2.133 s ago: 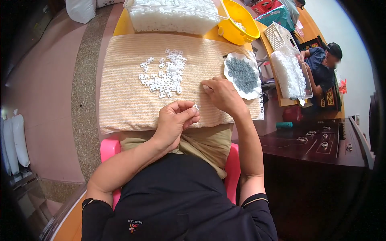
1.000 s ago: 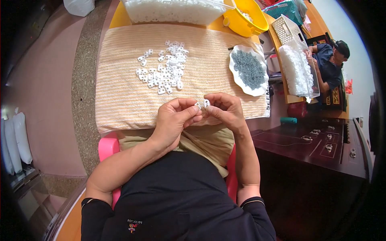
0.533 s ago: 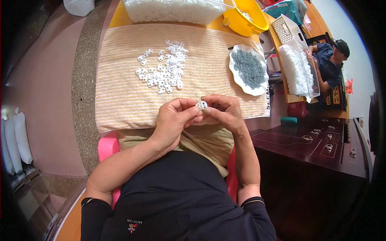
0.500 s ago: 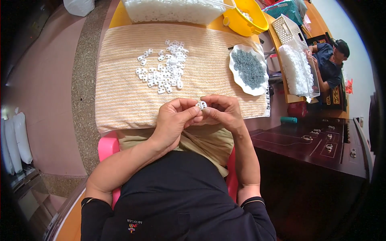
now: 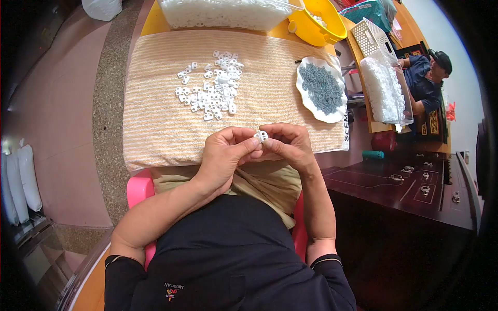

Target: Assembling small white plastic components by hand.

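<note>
Both hands meet just above the near edge of the striped cloth point(image 5: 155, 119). Left hand point(image 5: 225, 155) and right hand point(image 5: 290, 145) pinch together one small white plastic piece point(image 5: 261, 136) between their fingertips, so each hand is closed on it. Farther on the cloth lies a loose pile of white pieces point(image 5: 212, 85), well apart from the hands. To the right of the pile stands a white dish point(image 5: 303, 101) with small grey parts point(image 5: 321, 88). Behind the cloth are a clear tub of white pieces point(image 5: 223, 13) and a yellow bowl point(image 5: 316, 31). Another person point(image 5: 425, 78) sits at the far right.
</note>
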Demonstrator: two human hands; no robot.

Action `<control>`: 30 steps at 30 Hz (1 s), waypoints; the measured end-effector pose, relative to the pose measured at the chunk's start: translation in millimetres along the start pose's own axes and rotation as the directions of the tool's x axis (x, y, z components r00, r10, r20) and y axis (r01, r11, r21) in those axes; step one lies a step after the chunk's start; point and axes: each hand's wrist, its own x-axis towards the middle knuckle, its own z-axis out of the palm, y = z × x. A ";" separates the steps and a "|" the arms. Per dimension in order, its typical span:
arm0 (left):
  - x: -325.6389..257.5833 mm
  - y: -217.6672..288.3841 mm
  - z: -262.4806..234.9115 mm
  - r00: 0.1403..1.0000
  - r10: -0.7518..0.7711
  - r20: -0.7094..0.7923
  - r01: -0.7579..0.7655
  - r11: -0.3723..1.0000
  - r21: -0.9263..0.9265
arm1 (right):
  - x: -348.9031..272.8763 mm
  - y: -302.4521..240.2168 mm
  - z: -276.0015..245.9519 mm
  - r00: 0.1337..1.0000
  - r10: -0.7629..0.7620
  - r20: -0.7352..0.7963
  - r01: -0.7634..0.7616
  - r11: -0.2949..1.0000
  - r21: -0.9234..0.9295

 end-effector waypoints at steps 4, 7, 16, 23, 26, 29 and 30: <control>0.0 -1.0 -1.1 1.000 0.000 -0.002 0.000 1.000 0.005 | -0.9 -1.6 0.6 1.000 0.008 0.009 -0.009 0.999 0.054; -0.3 -0.7 -1.0 1.000 -0.009 0.002 0.009 1.000 -0.005 | -1.5 -1.8 1.0 1.000 0.011 0.014 -0.012 0.998 0.064; -1.5 0.6 1.4 0.999 -0.033 -0.013 0.033 0.999 -0.010 | -2.5 3.0 -1.6 0.999 0.015 0.034 -0.019 0.993 0.114; -1.2 -2.8 -1.3 0.999 -0.041 -0.025 0.041 0.999 0.011 | -4.1 -3.7 4.7 0.997 0.072 0.004 -0.071 0.981 0.182; -1.5 -3.3 -0.9 0.998 -0.049 -0.029 0.049 0.999 0.001 | -4.7 -3.1 4.9 0.998 0.056 -0.005 -0.054 0.984 0.169; -1.9 -3.4 -0.2 0.999 -0.045 -0.021 0.045 0.999 -0.003 | -4.8 -3.0 5.9 0.999 0.038 -0.004 -0.037 0.980 0.198; -2.4 -3.3 0.5 0.999 -0.049 -0.017 0.049 0.999 -0.017 | -4.9 -2.6 5.9 0.999 0.038 -0.005 -0.036 0.979 0.198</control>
